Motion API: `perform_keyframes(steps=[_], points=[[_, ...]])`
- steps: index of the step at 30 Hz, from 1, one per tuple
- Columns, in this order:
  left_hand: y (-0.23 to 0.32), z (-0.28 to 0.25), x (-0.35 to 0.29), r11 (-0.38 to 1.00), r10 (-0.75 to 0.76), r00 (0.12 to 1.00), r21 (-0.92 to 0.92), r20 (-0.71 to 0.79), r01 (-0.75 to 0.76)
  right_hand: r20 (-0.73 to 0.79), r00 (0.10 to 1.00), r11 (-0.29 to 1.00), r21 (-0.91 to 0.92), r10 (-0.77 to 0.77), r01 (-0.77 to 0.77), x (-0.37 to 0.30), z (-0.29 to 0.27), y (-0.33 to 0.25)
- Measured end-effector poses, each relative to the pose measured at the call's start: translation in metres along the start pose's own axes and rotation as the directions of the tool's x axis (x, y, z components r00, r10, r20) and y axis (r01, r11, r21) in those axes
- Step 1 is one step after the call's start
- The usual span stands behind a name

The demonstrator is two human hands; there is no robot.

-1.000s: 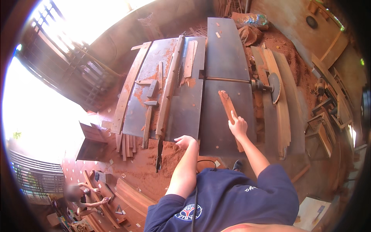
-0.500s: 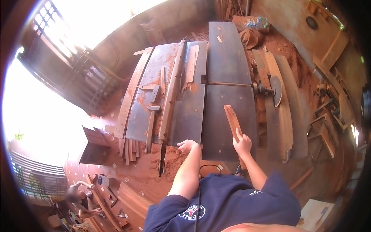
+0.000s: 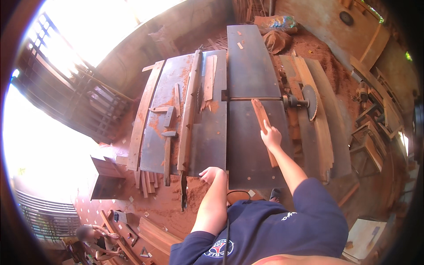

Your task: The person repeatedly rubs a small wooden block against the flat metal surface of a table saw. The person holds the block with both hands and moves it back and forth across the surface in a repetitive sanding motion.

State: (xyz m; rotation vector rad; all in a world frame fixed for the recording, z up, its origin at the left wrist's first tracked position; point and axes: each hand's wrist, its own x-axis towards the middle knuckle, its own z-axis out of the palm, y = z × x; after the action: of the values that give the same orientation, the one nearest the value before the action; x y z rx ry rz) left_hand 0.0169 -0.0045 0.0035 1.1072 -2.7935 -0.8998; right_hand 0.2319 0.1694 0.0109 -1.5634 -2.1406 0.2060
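Observation:
My right hand (image 3: 270, 136) is closed on a narrow reddish wooden strip (image 3: 259, 114), which lies along the dark metal machine table (image 3: 247, 150). The strip's far end reaches the cross slot (image 3: 243, 99) in the table, and its near end extends toward me past the hand. At the near edge of the machine, my left hand (image 3: 213, 174) is bent at the wrist, with loosely curled fingers slightly apart and nothing visible in them. A hammer (image 3: 168, 152) rests to its left, beside a long wooden fence bar (image 3: 189, 119).
A round toothed saw blade (image 3: 312, 102) stands on a shaft right of the table, beside long planks (image 3: 322, 132). Offcuts (image 3: 209, 81) lie on the left metal top. Sawdust (image 3: 324, 57) is heaped behind. Another person (image 3: 95, 240) works with boards at lower left.
My right hand has pushed the wooden strip away from me, so its far end has advanced up to the slot. My left hand remains by the table edge. The view has shifted slightly.

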Motion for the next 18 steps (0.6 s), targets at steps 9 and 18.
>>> perform_keyframes(steps=[9, 18], points=[[0.005, 0.001, -0.011, 0.997, 0.048, 0.998, -0.063, 0.037, -0.046, 0.01, 0.999, 0.999, -0.039, 0.037, -0.037, 0.0, 0.0, -0.005], [-0.006, -0.014, 0.008, 0.996, 0.012, 1.0, 0.085, 0.01, -0.013, 0.103, 0.977, 0.983, 0.024, -0.186, 0.185, -0.128, -0.06, 0.026]])
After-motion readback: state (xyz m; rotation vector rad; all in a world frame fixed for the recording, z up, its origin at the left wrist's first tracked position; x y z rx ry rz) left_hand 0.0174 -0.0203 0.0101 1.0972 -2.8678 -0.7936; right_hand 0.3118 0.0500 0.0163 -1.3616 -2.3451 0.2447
